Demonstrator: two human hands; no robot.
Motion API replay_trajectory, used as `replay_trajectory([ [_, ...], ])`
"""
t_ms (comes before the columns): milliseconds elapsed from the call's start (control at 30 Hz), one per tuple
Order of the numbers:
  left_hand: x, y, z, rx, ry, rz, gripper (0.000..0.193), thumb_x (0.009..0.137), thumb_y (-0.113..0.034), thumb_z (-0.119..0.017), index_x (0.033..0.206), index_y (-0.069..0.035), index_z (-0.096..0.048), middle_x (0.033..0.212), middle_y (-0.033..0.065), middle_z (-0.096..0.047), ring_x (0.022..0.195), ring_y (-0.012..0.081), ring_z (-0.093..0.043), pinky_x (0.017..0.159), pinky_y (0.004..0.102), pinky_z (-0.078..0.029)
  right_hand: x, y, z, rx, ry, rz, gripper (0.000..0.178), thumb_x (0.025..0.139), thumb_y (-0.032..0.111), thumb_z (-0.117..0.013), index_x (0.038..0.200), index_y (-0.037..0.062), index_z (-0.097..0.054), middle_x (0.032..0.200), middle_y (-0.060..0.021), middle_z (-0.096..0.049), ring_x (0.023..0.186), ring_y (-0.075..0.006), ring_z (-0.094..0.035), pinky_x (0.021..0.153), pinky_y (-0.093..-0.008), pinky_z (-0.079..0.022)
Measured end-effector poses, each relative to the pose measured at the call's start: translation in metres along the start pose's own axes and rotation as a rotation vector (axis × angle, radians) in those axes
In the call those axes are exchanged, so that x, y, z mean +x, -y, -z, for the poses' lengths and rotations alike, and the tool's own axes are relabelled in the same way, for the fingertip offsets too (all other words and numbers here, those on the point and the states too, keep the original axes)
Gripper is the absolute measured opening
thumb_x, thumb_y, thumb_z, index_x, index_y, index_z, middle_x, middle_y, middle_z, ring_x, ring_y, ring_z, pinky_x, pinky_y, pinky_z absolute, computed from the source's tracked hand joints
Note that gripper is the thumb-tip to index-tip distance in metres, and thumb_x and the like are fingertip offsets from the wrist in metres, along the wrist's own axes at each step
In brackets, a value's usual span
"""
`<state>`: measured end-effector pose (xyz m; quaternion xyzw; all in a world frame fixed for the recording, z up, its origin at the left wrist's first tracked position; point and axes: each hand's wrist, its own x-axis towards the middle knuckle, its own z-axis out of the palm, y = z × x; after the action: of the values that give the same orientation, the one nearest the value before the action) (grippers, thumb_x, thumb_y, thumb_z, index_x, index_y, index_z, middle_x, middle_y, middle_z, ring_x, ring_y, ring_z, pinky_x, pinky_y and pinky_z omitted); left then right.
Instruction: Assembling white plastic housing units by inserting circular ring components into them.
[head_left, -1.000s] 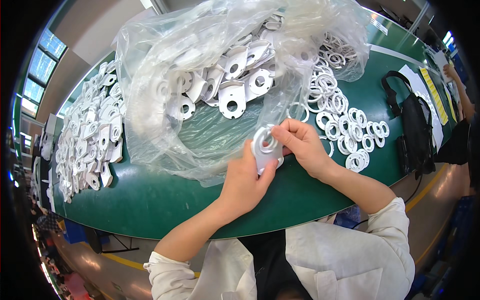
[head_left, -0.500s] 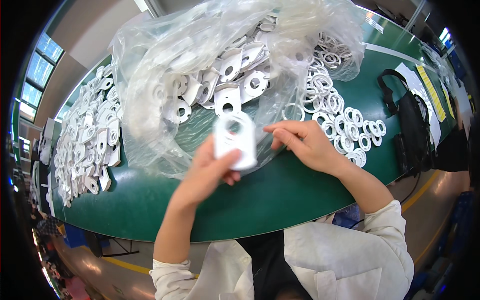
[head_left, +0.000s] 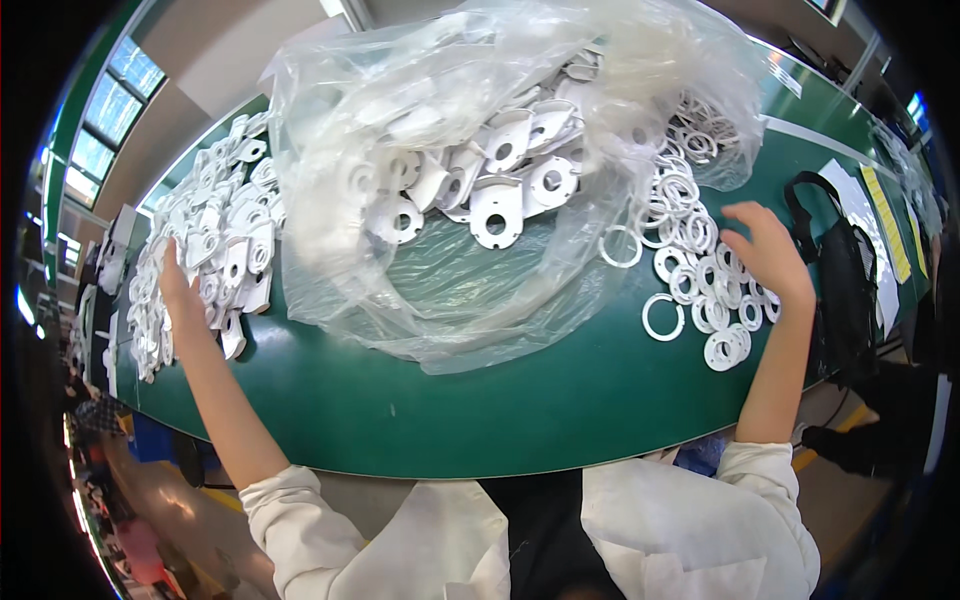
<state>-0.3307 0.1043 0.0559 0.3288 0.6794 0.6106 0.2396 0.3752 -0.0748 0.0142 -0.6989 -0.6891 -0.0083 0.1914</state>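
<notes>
My left hand (head_left: 180,290) is over the near part of a pile of white plastic plates with rings (head_left: 235,262) on the left; a finger and the thumb stand apart, the other fingers are hidden. On the right, my right hand (head_left: 772,258) hovers beside the loose white rings (head_left: 690,280), its thumb and forefinger apart with nothing between them. Between the hands lies a large clear plastic bag (head_left: 450,345), its mouth towards me. White rounded plates (head_left: 497,215), each with a round hole, spill inside it.
More white rings (head_left: 700,135) lie under plastic film at the back right. A black bag with a strap (head_left: 845,270) sits at the right, beside white paper (head_left: 850,200) and a yellow strip (head_left: 885,225). The green table (head_left: 420,430) has a curved front edge.
My left hand has gone left to the pile and no longer shows the white plate with a ring. My right hand has moved right to the loose rings. The view has shifted slightly.
</notes>
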Motion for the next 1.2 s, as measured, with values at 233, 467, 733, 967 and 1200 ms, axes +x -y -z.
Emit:
replay_trajectory([
  [233,-0.173,-0.016,-0.110,0.422,0.099,-1.013,0.038,0.086,-0.013,-0.066,0.120,-0.001,-0.056,0.123,0.0140,-0.058,0.117,0.0280,-0.052,0.102,0.0374,-0.036,-0.001,0.013,0.013,0.117,0.295,-0.307,0.047,0.063,0.001,-0.073,0.109,0.0012,-0.063,0.099,-0.0108,-0.063,0.083,-0.0197,-0.059,0.078,-0.0318,-0.050],
  [467,-0.246,0.022,-0.177,0.538,0.528,-1.076,0.031,0.083,-0.010,-0.064,0.113,-0.003,-0.058,0.113,0.0152,-0.061,0.101,0.0339,-0.057,0.086,0.0409,-0.047,0.012,0.027,0.015,0.116,0.210,-0.232,0.048,0.062,0.000,-0.074,0.108,0.0009,-0.062,0.088,-0.0066,-0.060,0.069,-0.0158,-0.053,0.068,-0.0286,-0.047],
  [733,-0.236,0.040,-0.181,0.547,0.526,-1.007,0.021,0.081,-0.002,-0.059,0.102,-0.005,-0.059,0.096,0.0132,-0.062,0.088,0.0345,-0.059,0.072,0.0415,-0.049,0.022,0.051,0.000,0.526,-0.250,-0.203,0.025,0.076,-0.001,-0.070,0.101,-0.0002,-0.065,0.081,-0.0016,-0.060,0.069,-0.0080,-0.055,0.065,-0.0220,-0.046],
  [967,-0.293,0.023,-0.150,-0.090,0.715,-0.379,0.017,0.082,0.006,-0.049,0.092,-0.001,-0.060,0.099,0.0092,-0.062,0.083,0.0135,-0.058,0.071,0.0269,-0.046,0.012,0.119,-0.030,0.503,-0.424,0.331,0.017,0.074,-0.008,-0.069,0.088,0.0008,-0.066,0.082,-0.0069,-0.060,0.073,-0.0173,-0.058,0.065,-0.0266,-0.046],
  [1200,-0.344,0.011,-0.145,-0.518,1.127,0.533,0.010,0.084,0.003,-0.057,0.074,0.000,-0.057,0.106,0.0107,-0.060,0.087,0.0114,-0.058,0.078,0.0255,-0.047,-0.006,0.147,-0.047,0.637,-0.438,0.644,0.029,0.066,-0.009,-0.072,0.090,0.0065,-0.068,0.083,-0.0059,-0.059,0.075,-0.0210,-0.057,0.062,-0.0296,-0.046],
])
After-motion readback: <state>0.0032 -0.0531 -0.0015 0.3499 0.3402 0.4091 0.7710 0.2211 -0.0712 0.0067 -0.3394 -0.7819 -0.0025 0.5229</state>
